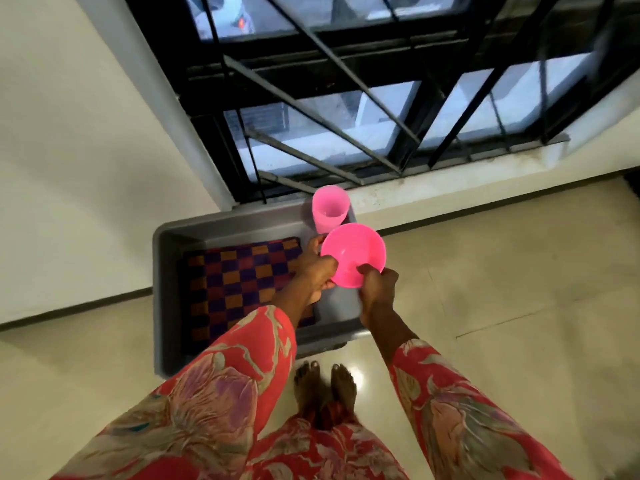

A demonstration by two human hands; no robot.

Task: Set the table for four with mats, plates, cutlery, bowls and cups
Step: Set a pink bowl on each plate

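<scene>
The right hand (377,289) is pinching the near rim of a pink bowl (353,255), thumb curling over the edge into the bowl's inside, fingers hidden beneath it. The left hand (317,266) is gripping the same bowl at its left rim, and it looks to be holding the pink cup (329,213) as well, which is showing just beyond the bowl, upright with its mouth tilting toward the camera; the bowl is covering the cup's base, so exactly how the fingers are closing round it cannot be told. Both pieces are hanging in the air over the right end of a grey plastic tub (166,237), which is sitting on the floor against the wall under a barred window (346,98). A checkered mat (235,282) in purple and orange is lying flat along the tub's bottom, toward its left side.

Judging from this, the person is collecting a bowl and a cup from the tub, a fetching step with no table in view. The next move is calling for a firm one-handed hold on each piece, or a stacking of bowl and cup, so that a hand is freed to lift the mat out, then a carry to the table without tipping either piece
</scene>
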